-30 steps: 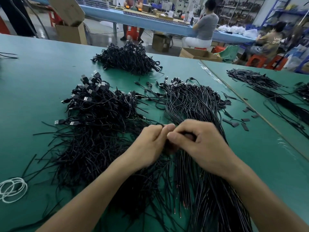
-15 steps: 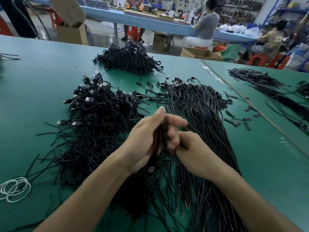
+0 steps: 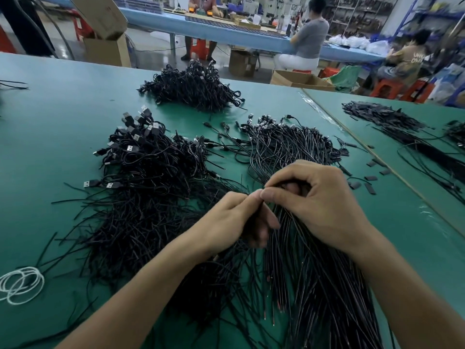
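Curled fingers of the left hand [image 3: 226, 220] and right hand [image 3: 319, 205] cover most of the wires [image 3: 253, 220] they pinch, so their number and their ends cannot be told. Both forearms leave the frame at 6 o'clock, as does the loose bundle [image 3: 322, 285] on the bench [image 3: 63, 102]. The white cord coil [image 3: 22, 285] is clipped at 8 o'clock, and a far pile [image 3: 455, 133] at 3 o'clock. The seated people [image 3: 309, 34] at 1 o'clock are blurred.

Soft, even overhead light leaves only faint shadow under the right hand [image 3: 319, 205] on the cables [image 3: 314, 285], while the table [image 3: 63, 122] edges bow and the upper background blurs.
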Motion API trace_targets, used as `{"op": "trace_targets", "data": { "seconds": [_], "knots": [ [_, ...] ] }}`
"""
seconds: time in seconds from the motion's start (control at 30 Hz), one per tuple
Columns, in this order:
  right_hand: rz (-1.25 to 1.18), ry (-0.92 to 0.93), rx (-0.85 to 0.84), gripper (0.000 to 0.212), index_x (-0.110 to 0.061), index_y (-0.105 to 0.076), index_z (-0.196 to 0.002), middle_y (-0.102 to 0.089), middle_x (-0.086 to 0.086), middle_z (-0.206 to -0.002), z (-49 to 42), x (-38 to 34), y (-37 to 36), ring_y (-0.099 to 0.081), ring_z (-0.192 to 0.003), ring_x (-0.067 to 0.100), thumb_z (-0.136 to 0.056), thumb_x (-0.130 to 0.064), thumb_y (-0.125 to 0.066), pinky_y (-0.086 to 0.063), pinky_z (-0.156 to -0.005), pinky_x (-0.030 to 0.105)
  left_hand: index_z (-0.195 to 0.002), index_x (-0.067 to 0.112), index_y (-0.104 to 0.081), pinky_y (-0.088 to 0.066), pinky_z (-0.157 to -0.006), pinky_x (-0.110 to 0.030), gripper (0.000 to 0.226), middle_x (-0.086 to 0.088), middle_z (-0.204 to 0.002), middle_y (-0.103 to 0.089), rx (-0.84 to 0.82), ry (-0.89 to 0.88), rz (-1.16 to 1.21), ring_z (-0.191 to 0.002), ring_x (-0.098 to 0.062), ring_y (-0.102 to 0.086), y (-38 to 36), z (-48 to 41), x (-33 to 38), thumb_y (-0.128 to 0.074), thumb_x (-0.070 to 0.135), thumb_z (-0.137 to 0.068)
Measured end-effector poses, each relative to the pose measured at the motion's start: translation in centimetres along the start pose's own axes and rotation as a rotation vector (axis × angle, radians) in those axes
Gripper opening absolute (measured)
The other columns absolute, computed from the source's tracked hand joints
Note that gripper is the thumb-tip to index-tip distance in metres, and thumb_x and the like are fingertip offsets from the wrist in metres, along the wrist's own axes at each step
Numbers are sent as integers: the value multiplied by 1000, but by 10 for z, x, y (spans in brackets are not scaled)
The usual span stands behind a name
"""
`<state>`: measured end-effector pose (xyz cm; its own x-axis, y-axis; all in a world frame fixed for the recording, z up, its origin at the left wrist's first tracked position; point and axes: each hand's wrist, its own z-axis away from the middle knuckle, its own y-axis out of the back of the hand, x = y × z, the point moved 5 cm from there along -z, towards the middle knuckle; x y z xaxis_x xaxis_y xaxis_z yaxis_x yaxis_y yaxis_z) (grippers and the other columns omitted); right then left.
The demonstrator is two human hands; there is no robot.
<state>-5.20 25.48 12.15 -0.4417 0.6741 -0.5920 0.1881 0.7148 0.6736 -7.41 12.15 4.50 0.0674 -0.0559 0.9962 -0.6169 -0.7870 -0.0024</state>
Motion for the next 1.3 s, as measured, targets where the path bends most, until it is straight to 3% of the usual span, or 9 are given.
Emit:
{"op": "trace_targets", "data": {
  "seconds": [0.27, 0.4, 0.5, 0.63, 0.73, 0.87, 1.03, 1.2, 1.3],
  "knots": [
    [-231, -196, -95, 41, -14, -63, -77, -50, 12, -63, 19, 16, -44, -39, -59, 19, -99, -42, -45, -39, -55, 49, -61, 20, -53, -34, -43, -15, 46, 10, -50, -35, -207, 26, 624, -41, -4, -39, -5, 12, 31, -40, 43, -99],
    [-80, -164, -273, 34, -36, -54, -71, -53, -17, -64, 29, 7, -61, -43, -53, 3, -103, -28, -47, -37, -51, 25, -79, 12, -75, -55, -60, -21, 44, -1, -70, -63, 23, -118, 861, -66, -13, -67, 5, 7, 36, -44, 37, -98],
    [140, -83, -418, 24, -30, -59, -89, -60, -12, -84, 33, -2, -66, -57, -75, 8, -104, -37, -41, -51, -69, 36, -102, 7, -74, -57, -79, -24, 42, -9, -95, -75, 251, -220, 593, -96, -22, -72, 16, 2, 27, -43, 34, -96],
    [210, -22, -447, 23, -26, -63, -93, -57, -17, -87, 35, -9, -53, -55, -82, 4, -101, -38, -46, -50, -75, 33, -104, 16, -71, -58, -85, -33, 32, -4, -94, -76, 429, -252, -99, -94, -16, -72, 25, 1, 15, -39, 21, -106],
    [185, 29, -308, 16, -30, -70, -89, -62, -19, -82, 27, -9, -29, -59, -78, 1, -94, -40, -59, -50, -72, 28, -77, 17, -72, -56, -65, -37, 46, 2, -69, -71, 274, -109, -387, -65, -16, -67, 17, -2, 6, -42, 38, -105],
    [5, 57, -150, 11, -29, -66, -81, -68, -15, -70, 19, -6, -10, -67, -72, 7, -87, -27, -75, -46, -68, 16, -61, 20, -66, -45, -48, -23, 65, 2, -49, -56, -26, 50, -80, -45, -15, -56, -5, 5, 4, -31, 57, -101],
    [-362, -84, -222, 19, -17, -65, -87, -71, 6, -85, 17, 5, -15, -67, -81, 28, -81, -32, -76, -56, -79, 48, -54, 24, -45, -30, -39, -16, 57, 8, -46, -33, -231, 185, 156, -36, -8, -35, -11, 13, 7, -34, 58, -99],
    [-553, -139, -369, 13, -21, -64, -86, -66, 7, -87, 22, 4, -20, -60, -83, 21, -82, -30, -71, -51, -81, 43, -55, 24, -39, -39, -40, -17, 53, 2, -49, -46, -415, 264, 342, -43, -12, -53, -13, 22, 10, -36, 52, -99],
    [-555, -142, -379, 16, -11, -62, -91, -64, 23, -95, 24, 7, -20, -61, -87, 37, -85, -23, -70, -49, -87, 59, -56, 23, -39, -48, -46, -19, 50, -4, -55, -56, -435, 254, 358, -53, -17, -63, -13, 22, 11, -37, 46, -101]
  ]
}}
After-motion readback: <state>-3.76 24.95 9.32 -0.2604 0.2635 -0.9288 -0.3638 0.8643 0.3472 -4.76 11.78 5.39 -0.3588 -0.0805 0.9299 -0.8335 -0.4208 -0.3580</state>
